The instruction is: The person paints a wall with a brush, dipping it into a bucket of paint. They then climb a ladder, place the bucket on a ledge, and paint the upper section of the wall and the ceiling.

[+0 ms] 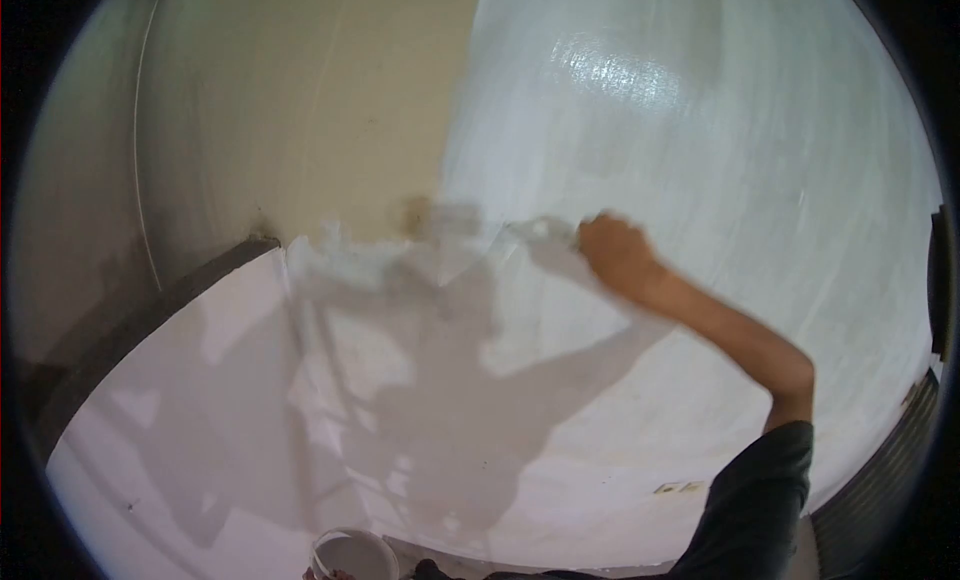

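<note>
A curved-looking wall (560,440) fills most of the view. A white coat (790,190) covers its right side, shining wetly near the top, while a beige area (380,110) remains upper left, with a ragged white edge below it. The person's shadow (440,380) falls across the middle. At lower left, a pale lower wall (230,400) meets a dark ledge (150,325). A dark sleeve (755,495) leads up to the bare right forearm. A bucket (386,553) sits at the bottom edge, partly cut off. The right hand (618,252) is closed around a blurred tool (562,232), held against or just off the white coat. A small socket plate (678,488) is low on the wall, any marking too small to read. The left hand (335,576) shows only fingers by the bucket; I cannot tell how firmly its grip closes.
</note>
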A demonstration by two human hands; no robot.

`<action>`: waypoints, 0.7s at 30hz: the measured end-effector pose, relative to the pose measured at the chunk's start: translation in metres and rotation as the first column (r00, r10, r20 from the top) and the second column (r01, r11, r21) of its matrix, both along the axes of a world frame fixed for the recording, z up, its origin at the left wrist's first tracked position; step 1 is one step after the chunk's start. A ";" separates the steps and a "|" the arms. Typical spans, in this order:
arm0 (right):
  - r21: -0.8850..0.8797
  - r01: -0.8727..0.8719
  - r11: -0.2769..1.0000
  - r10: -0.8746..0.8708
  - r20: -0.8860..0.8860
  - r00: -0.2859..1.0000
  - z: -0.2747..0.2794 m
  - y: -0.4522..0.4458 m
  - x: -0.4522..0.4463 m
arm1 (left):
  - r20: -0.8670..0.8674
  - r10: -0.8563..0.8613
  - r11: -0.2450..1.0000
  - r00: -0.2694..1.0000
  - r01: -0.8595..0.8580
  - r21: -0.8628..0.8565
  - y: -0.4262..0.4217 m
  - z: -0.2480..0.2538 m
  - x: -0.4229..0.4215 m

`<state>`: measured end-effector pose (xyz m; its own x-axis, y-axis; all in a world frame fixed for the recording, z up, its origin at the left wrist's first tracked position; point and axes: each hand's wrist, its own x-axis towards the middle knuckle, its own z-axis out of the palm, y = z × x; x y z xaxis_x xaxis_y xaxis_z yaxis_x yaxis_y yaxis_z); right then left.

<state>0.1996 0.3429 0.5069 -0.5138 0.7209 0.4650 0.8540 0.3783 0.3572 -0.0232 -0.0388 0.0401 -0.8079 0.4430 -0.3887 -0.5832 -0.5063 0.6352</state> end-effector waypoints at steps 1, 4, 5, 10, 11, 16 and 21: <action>0.098 -0.086 0.991 0.087 0.001 0.996 0.027 0.009 0.014 | 0.035 0.003 1.000 0.999 -0.003 0.010 0.006 -0.002 0.007; 0.198 0.033 0.980 -0.028 -0.028 0.999 0.116 0.007 0.025 | 0.120 -0.169 0.964 0.978 0.139 0.226 0.022 -0.038 -0.009; 0.202 0.041 0.979 -0.043 0.009 0.999 0.136 0.012 0.030 | 0.089 -0.098 0.984 0.991 0.083 0.159 0.020 -0.032 -0.004; 0.495 0.121 0.861 -0.148 0.015 0.989 0.213 0.004 0.038 | -0.044 0.017 0.993 0.999 -0.011 0.119 0.027 -0.045 0.004; 0.547 0.148 0.824 -0.182 0.009 0.983 0.228 -0.004 0.037 | -0.055 -0.004 0.987 0.998 0.013 0.162 0.028 -0.057 0.000; 0.765 0.181 0.618 -0.153 -0.109 0.982 0.287 -0.005 0.031 | 0.007 -0.026 1.000 1.000 0.026 0.013 0.024 -0.022 0.000; 0.900 0.178 0.397 -0.068 -0.165 0.984 0.335 -0.002 0.069 | -0.086 -0.030 0.999 0.996 0.033 0.033 0.016 -0.041 0.017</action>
<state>0.2690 0.3410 0.8416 -0.3751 -0.1044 0.9211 0.9092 -0.2351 0.3436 -0.0060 -0.0230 -0.0013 -0.8230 0.4809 -0.3025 -0.5434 -0.5109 0.6662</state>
